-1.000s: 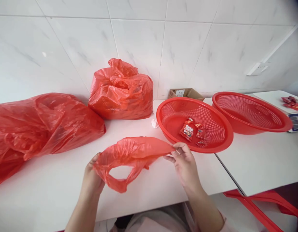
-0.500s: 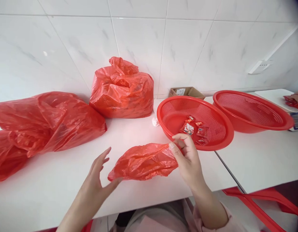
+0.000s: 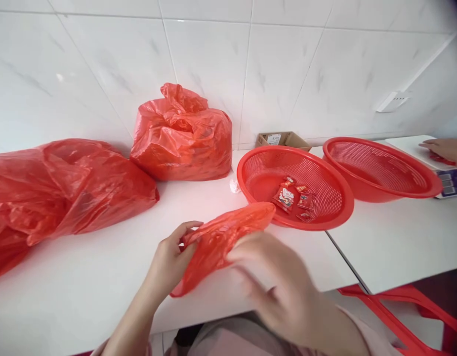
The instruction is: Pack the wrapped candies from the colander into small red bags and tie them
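Note:
A thin, crumpled red plastic bag (image 3: 217, 244) is held above the white table, tilted so that its right end rises in front of the near basket's rim. My left hand (image 3: 176, 252) pinches the bag's left side between thumb and fingers. Close to the bag's lower right side is my right hand (image 3: 283, 284), blurred by motion, with thumb and fingers apart and nothing visible between them. Just beyond, a red perforated plastic basket (image 3: 256, 183) holds several small red packets (image 3: 285, 197) at its bottom.
Two full red plastic bags, one lying (image 3: 91, 188) and one knotted (image 3: 184, 143), sit at the left and back. A second red basket (image 3: 380, 190), a small cardboard box (image 3: 287, 139) and a crumpled tissue (image 3: 234, 186) are nearby. Another person's hand (image 3: 445, 148) is over a scale (image 3: 448, 183).
My left hand has moved right and closed on the bag. My right hand has let go of the bag's right end and moved down toward me. The bag has tilted. The other person's hand reaches further in.

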Demonstrator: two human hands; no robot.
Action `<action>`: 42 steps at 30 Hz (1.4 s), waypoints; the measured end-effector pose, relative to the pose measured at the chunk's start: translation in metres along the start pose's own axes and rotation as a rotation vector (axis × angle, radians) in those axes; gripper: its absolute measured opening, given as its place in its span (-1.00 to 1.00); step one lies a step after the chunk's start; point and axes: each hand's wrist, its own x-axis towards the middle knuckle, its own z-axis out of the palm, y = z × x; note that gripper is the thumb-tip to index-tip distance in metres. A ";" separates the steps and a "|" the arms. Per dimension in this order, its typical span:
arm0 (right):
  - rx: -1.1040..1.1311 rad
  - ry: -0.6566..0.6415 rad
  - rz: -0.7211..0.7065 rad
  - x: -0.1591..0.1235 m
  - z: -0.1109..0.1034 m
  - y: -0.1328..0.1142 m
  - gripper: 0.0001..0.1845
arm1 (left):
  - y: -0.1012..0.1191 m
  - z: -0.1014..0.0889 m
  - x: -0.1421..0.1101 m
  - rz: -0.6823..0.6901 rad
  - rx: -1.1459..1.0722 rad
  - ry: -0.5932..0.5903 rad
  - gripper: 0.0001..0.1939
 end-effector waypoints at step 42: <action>-0.633 -0.656 0.766 0.053 -0.097 0.185 -0.35 | -0.044 0.024 0.075 0.334 -0.128 -0.546 -0.50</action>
